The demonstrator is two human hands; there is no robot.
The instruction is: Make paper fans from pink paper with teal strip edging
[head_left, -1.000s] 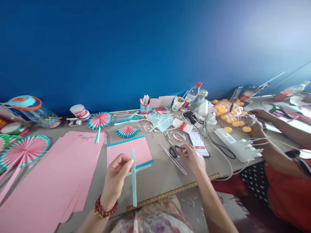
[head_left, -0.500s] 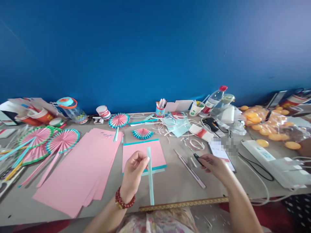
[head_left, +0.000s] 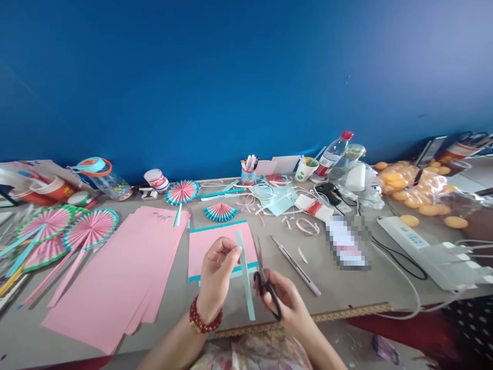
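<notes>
My left hand [head_left: 219,267] pinches a narrow light-blue paper strip [head_left: 246,282] near its upper end, and the strip hangs down toward the table's front edge. Black-handled scissors [head_left: 265,288] are in my right hand [head_left: 287,300], blades pointing up and away, just right of the strip and apart from it. Behind my left hand lies a pink paper sheet [head_left: 215,241] with teal strips along its far and near edges. A small folded pink and teal paper fan [head_left: 221,211] rests beyond that sheet. Right of the scissors is a pale utility knife [head_left: 296,264].
Pink sheets [head_left: 115,272] are stacked at left, beside finished round paper fans [head_left: 90,228]. Paper scraps [head_left: 283,200], a plastic bottle [head_left: 333,156] and a pen cup [head_left: 248,172] stand or lie at the back. At right are a power strip [head_left: 418,252] and bagged orange balls [head_left: 419,190].
My right hand has picked up the scissors from the right and brought them left, close to the strip. My left hand still holds the strip, now slightly tilted.
</notes>
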